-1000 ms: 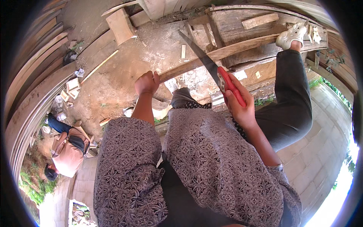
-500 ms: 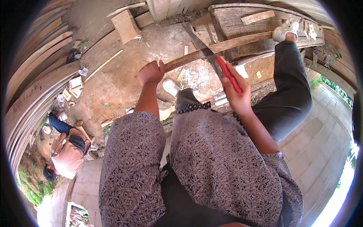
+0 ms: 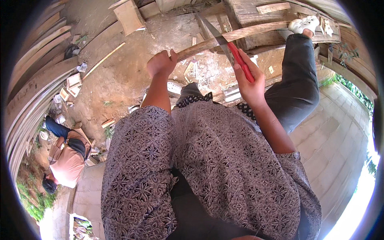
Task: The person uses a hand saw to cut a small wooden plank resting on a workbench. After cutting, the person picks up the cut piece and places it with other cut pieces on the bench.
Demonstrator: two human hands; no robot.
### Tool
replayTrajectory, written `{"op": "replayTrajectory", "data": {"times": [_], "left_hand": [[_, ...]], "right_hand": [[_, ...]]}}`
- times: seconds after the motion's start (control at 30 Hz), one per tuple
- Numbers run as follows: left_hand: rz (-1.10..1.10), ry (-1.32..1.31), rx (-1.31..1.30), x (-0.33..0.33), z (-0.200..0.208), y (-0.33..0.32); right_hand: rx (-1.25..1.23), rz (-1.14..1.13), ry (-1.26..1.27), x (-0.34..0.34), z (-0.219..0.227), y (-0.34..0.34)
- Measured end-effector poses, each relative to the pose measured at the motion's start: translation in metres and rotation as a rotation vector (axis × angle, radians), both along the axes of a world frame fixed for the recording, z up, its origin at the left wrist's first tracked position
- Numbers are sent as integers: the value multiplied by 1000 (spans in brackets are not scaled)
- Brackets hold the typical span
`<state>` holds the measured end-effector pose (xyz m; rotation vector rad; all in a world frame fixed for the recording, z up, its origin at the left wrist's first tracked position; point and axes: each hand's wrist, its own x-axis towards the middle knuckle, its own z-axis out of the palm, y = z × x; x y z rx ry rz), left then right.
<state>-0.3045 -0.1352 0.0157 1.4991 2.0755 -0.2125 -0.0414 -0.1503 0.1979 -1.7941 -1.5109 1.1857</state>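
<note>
My left hand point(image 3: 161, 64) is closed round the near end of a long wooden plank point(image 3: 256, 32), its thumb sticking up. The plank runs to the right, where its far end lies under my foot in a white clog point(image 3: 303, 25) on a thick timber block. In my right hand point(image 3: 252, 82) is the red handle of a handsaw point(image 3: 212, 30). The saw's blade crosses the plank partway along, pointing away and to the left. Whether its teeth have cut into the wood cannot be made out.
A heavy timber block point(image 3: 276, 18) bears a small wood piece point(image 3: 273, 8). A board point(image 3: 130, 18) and a thin stick point(image 3: 105, 60) lie on the dirt floor. Stacked planks point(image 3: 32, 100) line the left side. Another person point(image 3: 68, 160) is at the lower left. Wood offcuts point(image 3: 73, 82) are scattered about.
The right hand with the saw has shifted slightly toward me and the right, so the blade has slid along across the plank. My left hand keeps its grip; the whole view has shifted a little.
</note>
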Motion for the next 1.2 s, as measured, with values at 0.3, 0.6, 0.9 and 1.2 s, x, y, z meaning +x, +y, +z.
{"op": "replayTrajectory", "data": {"times": [0.3,0.6,0.9,1.2], "left_hand": [[21,-55,-41,2,7,2],[5,7,-7,3,2,-3],[39,-44,-118,13,13,5],[29,-25,-48,10,9,-4]], "right_hand": [[-10,22,-43,3,12,-2],[-179,-35,-51,22,101,-44],[-1,-51,-41,-5,-45,45],[60,-11,-23,3,-67,12]]}}
